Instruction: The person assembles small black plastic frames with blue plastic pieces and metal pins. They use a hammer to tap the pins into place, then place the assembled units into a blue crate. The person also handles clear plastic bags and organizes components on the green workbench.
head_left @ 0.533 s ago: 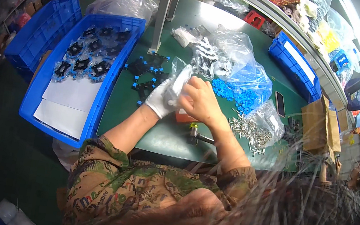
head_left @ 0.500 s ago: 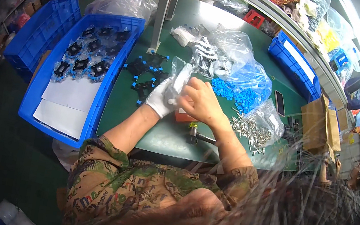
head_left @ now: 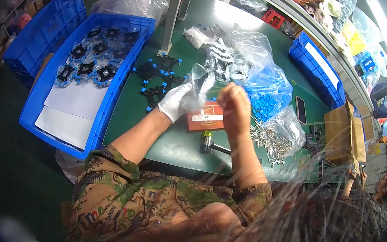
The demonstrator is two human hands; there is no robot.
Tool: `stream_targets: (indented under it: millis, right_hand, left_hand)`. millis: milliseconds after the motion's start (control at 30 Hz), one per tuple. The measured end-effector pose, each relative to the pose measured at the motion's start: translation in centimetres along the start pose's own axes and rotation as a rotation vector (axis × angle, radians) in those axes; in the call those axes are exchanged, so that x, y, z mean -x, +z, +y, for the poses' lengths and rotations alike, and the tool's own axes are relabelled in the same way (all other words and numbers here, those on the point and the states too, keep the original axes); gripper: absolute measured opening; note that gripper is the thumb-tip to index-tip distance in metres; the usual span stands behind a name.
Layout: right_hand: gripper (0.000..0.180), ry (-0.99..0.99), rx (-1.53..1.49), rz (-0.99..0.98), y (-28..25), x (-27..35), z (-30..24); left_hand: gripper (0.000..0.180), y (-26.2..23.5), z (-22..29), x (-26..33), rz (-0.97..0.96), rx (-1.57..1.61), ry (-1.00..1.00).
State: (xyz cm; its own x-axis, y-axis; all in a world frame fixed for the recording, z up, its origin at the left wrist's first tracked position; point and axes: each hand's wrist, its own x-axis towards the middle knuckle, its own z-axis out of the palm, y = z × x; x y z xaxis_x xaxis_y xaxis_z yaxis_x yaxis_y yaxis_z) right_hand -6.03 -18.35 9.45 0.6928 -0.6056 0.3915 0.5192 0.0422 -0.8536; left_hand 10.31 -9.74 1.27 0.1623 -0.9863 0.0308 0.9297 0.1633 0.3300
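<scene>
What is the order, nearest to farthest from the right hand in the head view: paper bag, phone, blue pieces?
1. Blue pieces, just right of the right hand.
2. Phone, farther right.
3. Paper bag, rightmost of the three.

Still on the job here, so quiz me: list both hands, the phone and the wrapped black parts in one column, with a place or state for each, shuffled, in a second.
Column one
1. Left hand
2. Phone
3. Right hand
4. Wrapped black parts

Column two
A. Bare, with fingers curled
B. Inside a blue crate
C. White-gloved, holding a clear plastic bag
D. Lying on the green table, right of the blue pieces

Right pairs: 1-C, 2-D, 3-A, 4-B.
</scene>
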Motion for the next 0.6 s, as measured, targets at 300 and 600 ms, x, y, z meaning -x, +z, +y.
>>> stream_targets:
  millis: [300, 600]
  right_hand:
    - [0.032, 0.034, -0.394, 0.191, -4.5, -4.1, -4.0]
    - [0.008, -0.495, 1.376, -0.113, -4.3, 2.9, -8.1]
  left_hand:
    - [0.05, -0.6, -1.1, 2.8, -0.566, -0.771, -0.206]
    - [0.036, 2.2, 0.1, 3.1, -0.042, -1.044, 0.18]
